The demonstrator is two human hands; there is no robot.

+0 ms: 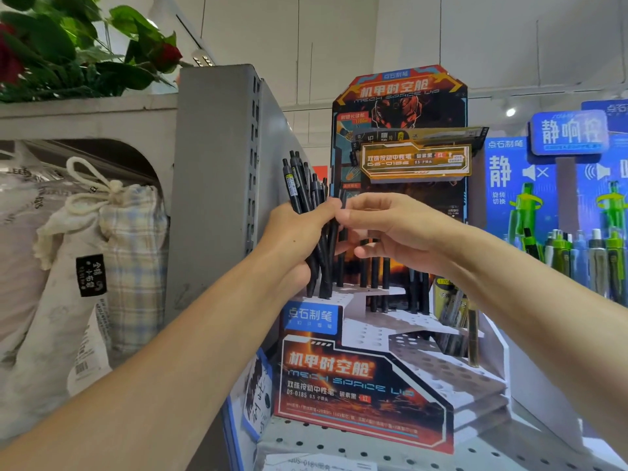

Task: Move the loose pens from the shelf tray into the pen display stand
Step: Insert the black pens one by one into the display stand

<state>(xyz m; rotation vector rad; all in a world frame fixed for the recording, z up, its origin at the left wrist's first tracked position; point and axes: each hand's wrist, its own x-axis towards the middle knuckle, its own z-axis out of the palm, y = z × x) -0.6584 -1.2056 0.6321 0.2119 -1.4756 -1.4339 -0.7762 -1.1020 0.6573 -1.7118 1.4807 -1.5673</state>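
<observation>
- The left hand (pixel 292 232) grips a bundle of black pens (pixel 306 188) just above the pen display stand (pixel 360 385).
- The right hand (pixel 390 229) pinches one pen from that bundle.
- The stand reads "MECH SPACE" and "DS-0185 0.5".
- More black pens stand in its holes.

Bright, even indoor light across the whole frame, and a small ceiling lamp (pixel 510 112) glows white at the upper right. Shadows are soft, darkest in the arched recess at the left. Gloss catches on the blue signs (pixel 571 130) at the right edge, washing out their print. Wide-angle bend curves the grey shelf post (pixel 217 171) and stretches both forearms at the bottom corners. Edges look smeared; the centre lettering is fairly crisp.
</observation>
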